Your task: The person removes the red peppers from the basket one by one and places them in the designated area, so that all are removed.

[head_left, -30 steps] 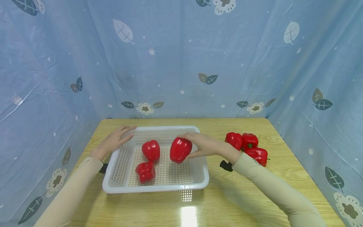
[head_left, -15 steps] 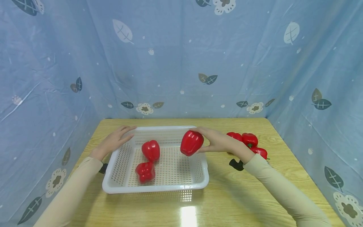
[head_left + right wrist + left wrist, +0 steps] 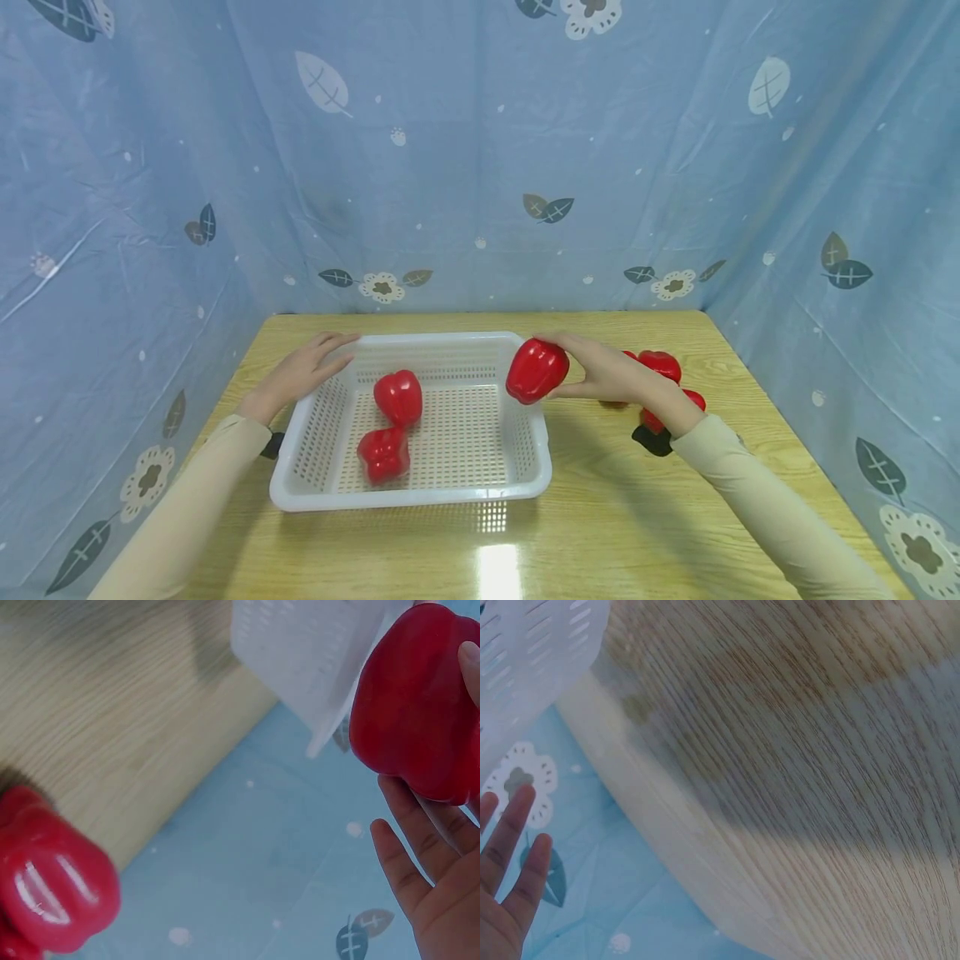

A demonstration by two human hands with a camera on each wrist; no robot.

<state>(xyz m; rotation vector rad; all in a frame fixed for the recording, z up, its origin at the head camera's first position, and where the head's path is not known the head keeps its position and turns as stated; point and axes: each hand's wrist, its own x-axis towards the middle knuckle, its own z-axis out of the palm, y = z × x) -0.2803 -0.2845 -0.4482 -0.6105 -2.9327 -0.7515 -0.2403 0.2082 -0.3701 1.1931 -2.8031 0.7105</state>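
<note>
My right hand [image 3: 600, 371] grips a red bell pepper [image 3: 537, 372] over the right rim of the white basket [image 3: 408, 498]. The right wrist view shows the thumb on one side of that bell pepper [image 3: 412, 705] and fingers beneath it. My left hand [image 3: 296, 375] lies over the basket's left rim with straight fingers, holding nothing; these fingers spread apart in the left wrist view. Inside the basket, at its left, sit two more red bell peppers, an upper one [image 3: 399, 397] and a lower one [image 3: 384, 455].
Several red bell peppers [image 3: 660, 364] lie on the wooden table [image 3: 600, 517] at the right, partly hidden behind my right hand and forearm. A blue patterned curtain [image 3: 480, 167] surrounds the table at the back and sides.
My right hand has moved right with the bell pepper, from above the basket's inside to its right rim. The left hand and the two peppers in the basket have stayed put.
</note>
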